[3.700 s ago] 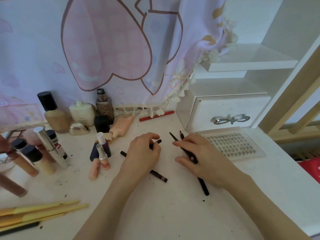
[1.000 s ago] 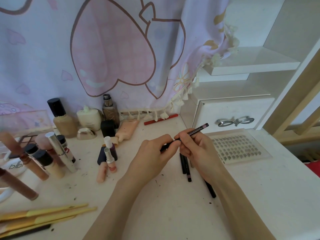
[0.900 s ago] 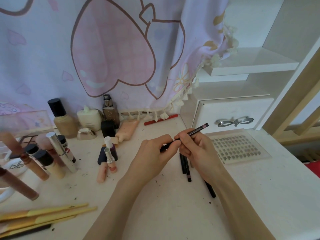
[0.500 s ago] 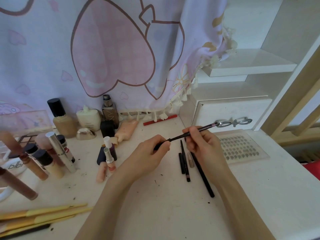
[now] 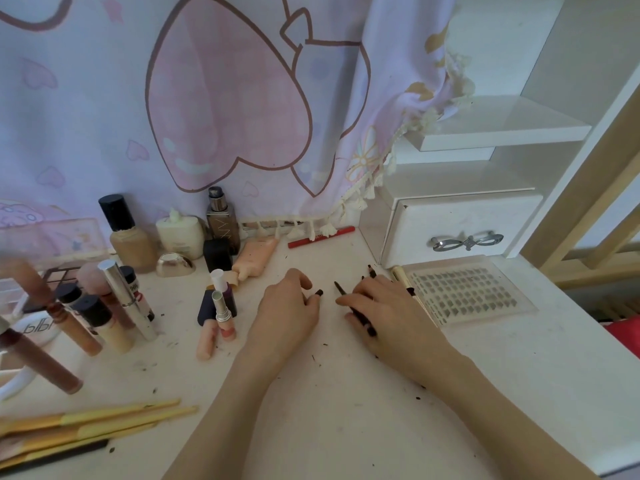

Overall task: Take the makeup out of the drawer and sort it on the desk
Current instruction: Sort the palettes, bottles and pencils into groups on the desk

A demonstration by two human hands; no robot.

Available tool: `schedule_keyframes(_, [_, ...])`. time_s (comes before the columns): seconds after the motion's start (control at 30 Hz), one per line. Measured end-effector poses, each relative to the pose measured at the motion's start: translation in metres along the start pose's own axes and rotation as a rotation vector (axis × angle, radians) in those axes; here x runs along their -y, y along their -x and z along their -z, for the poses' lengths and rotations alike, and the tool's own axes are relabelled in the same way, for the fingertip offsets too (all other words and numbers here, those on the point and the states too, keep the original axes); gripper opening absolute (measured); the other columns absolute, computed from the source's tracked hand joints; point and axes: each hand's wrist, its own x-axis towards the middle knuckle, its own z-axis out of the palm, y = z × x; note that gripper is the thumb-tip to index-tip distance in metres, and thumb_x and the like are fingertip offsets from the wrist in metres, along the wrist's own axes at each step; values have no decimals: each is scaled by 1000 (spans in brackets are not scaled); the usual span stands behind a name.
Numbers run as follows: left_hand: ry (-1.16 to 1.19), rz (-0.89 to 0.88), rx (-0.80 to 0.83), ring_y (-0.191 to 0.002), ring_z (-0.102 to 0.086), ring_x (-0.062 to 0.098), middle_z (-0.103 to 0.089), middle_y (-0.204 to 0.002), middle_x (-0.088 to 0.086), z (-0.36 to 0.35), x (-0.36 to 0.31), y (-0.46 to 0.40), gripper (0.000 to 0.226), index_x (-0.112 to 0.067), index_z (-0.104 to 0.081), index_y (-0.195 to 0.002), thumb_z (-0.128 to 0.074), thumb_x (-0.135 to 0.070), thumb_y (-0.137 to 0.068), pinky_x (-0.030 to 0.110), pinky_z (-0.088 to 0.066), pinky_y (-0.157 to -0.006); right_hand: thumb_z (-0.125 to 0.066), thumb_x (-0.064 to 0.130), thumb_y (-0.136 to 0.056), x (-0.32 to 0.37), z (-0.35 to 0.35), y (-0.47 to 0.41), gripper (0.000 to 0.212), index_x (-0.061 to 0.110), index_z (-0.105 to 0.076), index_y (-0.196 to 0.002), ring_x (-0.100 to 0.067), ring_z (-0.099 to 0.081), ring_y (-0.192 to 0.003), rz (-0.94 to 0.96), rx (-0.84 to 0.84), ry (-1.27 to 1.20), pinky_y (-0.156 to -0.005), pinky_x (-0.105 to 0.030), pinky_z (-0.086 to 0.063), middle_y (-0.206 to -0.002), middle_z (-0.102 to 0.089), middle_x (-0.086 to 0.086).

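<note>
Both hands are down on the white desk (image 5: 346,427) right in the middle. The left hand (image 5: 287,313) lies knuckles up with the fingers curled under, and a little dark cap or pencil end (image 5: 318,292) pokes out at its fingertips, so it looks like it's pinching that, though most of the thing is hidden under the hand. The right hand (image 5: 388,313) lies flat-ish over a bunch of dark makeup pencils (image 5: 360,318), fingers fairly straight and resting on them; tips stick out past the fingers toward the back and one end shows near the palm (can't count how many are under there). Just right of that hand is a clear tray of false lashes (image 5: 467,292) with a pale gold stick (image 5: 401,275) along its left edge, and behind it the small white drawer (image 5: 460,230) with a silver bow handle, closed. A red pencil (image 5: 322,237) lies at the back by the curtain fringe. On the left is the rest of the makeup: a foundation bottle with a black cap (image 5: 128,237), a cream-coloured jar (image 5: 180,233), a dark square bottle (image 5: 221,216), a peach tube (image 5: 256,258) lying down, lipsticks (image 5: 221,306) standing, and a clump of concealers and glosses (image 5: 104,313). Yellow-handled brushes (image 5: 86,427) lie at the front left corner.
</note>
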Motion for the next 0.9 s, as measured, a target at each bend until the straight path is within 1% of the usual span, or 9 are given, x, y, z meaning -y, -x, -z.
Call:
schedule_keyframes(0.03, [6, 16, -14, -75, -51, 7, -56, -86, -4, -1, -1, 2, 18, -20, -50, -107, -54, -28, -91, 22, -42, -65, -70, 15, -71, -1, 0, 3, 21, 14, -71, -92, -20, -59, -69, 35, 43, 41, -56, -33, -51, -77, -61, 0])
schedule_keyframes(0.1, [-17, 23, -33, -76, -53, 10, -57, -90, -2, -3, -3, 3, 14, -20, -50, -98, -56, -29, -89, 23, -45, -66, -84, 10, -47, -4, 3, 7, 47, 15, -72, -92, -21, -60, -68, 58, 148, 104, -54, -31, -50, -76, -61, 1])
schedule_keyframes(0.17, [-41, 7, -40, -78, -53, 11, -57, -90, -1, -5, -7, 5, 10, -19, -50, -93, -55, -27, -90, 25, -48, -69, -87, 10, -40, -7, 4, 7, 53, 16, -73, -91, -20, -59, -67, 50, 198, 128, -53, -30, -49, -74, -60, 2])
schedule_keyframes(0.37, [-173, -24, -33, -84, -52, 14, -55, -97, 1, -10, -16, 12, 12, -15, -53, -97, -51, -26, -92, 25, -45, -70, -82, 4, -52, -13, 6, 7, 43, 19, -75, -91, -21, -58, -68, 35, 251, 45, -54, -33, -52, -72, -59, 1])
schedule_keyframes(0.47, [-133, -27, -31, -87, -54, 15, -58, -99, 0, -11, -14, 10, 15, -16, -56, -99, -55, -29, -91, 26, -48, -75, -58, 16, -76, -12, 12, 8, 25, 20, -74, -94, -20, -58, -73, -21, 257, 19, -60, -33, -54, -79, -59, 2])
schedule_keyframes(0.57, [-31, -54, -25, -83, -54, 12, -60, -95, -2, -12, -15, 11, 17, -17, -59, -101, -58, -30, -89, 24, -47, -73, -35, 26, -83, -13, 15, 10, 41, 19, -74, -94, -20, -62, -84, -63, 251, 7, -68, -33, -54, -91, -65, 3])
schedule_keyframes(0.67, [77, -81, -4, -78, -53, 8, -57, -80, -8, -15, -18, 15, 14, -18, -62, -100, -59, -25, -88, 23, -47, -71, -34, 26, -84, -17, 16, 13, 42, 18, -74, -94, -18, -65, -91, -74, 260, 14, -70, -35, -55, -97, -69, 5])
schedule_keyframes(0.8, [194, -111, 65, -79, -60, 12, -65, -88, -2, -19, -23, 17, 18, -16, -63, -104, -57, -16, -87, 24, -50, -80, -38, 22, -84, -21, 18, 14, 38, 15, -73, -98, -17, -66, -94, -96, 277, 1, -74, -36, -56, -99, -71, 5])
schedule_keyframes(0.9, [275, -127, 98, -69, -65, 12, -68, -88, 1, -20, -26, 20, 15, -19, -62, -99, -56, -12, -87, 26, -53, -79, -44, 18, -83, -22, 19, 15, 33, 13, -72, -99, -18, -66, -95, -113, 286, -24, -75, -37, -56, -100, -71, 3])
